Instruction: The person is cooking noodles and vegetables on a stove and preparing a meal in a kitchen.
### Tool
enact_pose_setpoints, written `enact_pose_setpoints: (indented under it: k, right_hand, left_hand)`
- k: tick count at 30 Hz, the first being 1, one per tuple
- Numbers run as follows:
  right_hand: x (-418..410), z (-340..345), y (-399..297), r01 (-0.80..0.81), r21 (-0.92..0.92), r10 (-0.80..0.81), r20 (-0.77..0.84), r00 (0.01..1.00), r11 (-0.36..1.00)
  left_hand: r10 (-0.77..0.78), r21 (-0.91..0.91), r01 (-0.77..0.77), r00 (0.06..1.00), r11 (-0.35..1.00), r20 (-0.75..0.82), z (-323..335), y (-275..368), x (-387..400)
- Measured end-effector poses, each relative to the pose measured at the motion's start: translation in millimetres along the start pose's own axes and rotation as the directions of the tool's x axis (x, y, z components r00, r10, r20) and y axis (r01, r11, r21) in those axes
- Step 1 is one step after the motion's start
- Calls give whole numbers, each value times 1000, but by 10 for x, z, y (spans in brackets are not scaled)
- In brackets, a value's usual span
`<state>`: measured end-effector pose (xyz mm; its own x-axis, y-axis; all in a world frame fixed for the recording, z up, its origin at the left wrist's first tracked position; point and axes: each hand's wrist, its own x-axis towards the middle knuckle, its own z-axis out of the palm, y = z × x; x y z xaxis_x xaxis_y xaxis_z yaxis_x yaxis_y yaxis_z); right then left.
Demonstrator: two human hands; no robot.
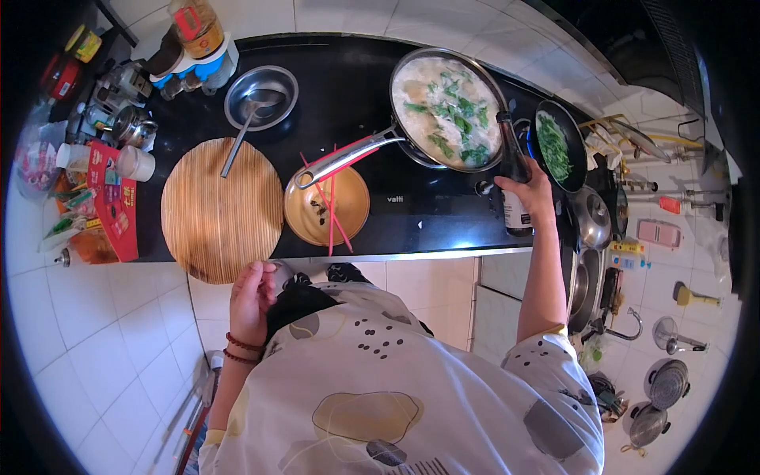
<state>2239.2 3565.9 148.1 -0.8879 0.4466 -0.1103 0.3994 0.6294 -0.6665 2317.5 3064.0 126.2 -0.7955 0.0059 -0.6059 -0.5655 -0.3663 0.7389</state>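
Note:
My right hand (528,193) is wrapped around a dark glass bottle (513,145) with a white label, upright near the counter's front edge. Beyond it, a long-handled steel pan (350,159) holds whitish broth with leafy greens (462,123). To the right of the bottle, a black frying pan (579,148) contains chopped greens (552,145); a blue flame shows at its left. My left hand (250,300), loosely curled with nothing visible in it, hovers by my waist, near the front rim of a round wooden cutting board (219,208).
A yellowish bowl (297,208) with dark bits inside has pink chopsticks (331,199) across it, under the pan's handle. Behind the board sits a steel bowl (234,89) with a ladle (240,139). Jars and a red box (113,202) crowd the left; a metal lid (591,217) lies right.

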Motion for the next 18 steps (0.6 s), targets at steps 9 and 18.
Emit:
enact_pose_setpoints:
  k: [9, 18]
  right_hand:
    - [16, 18, 117, 20, -81, -21, -19, 1000, 997]
    - [16, 5, 113, 23, -83, -24, -6, 1000, 996]
  left_hand:
    - [5, 3, -5, 1000, 1000, 7, 33, 3, 18]
    - [4, 3, -4, 1000, 1000, 29, 88, 34, 25]
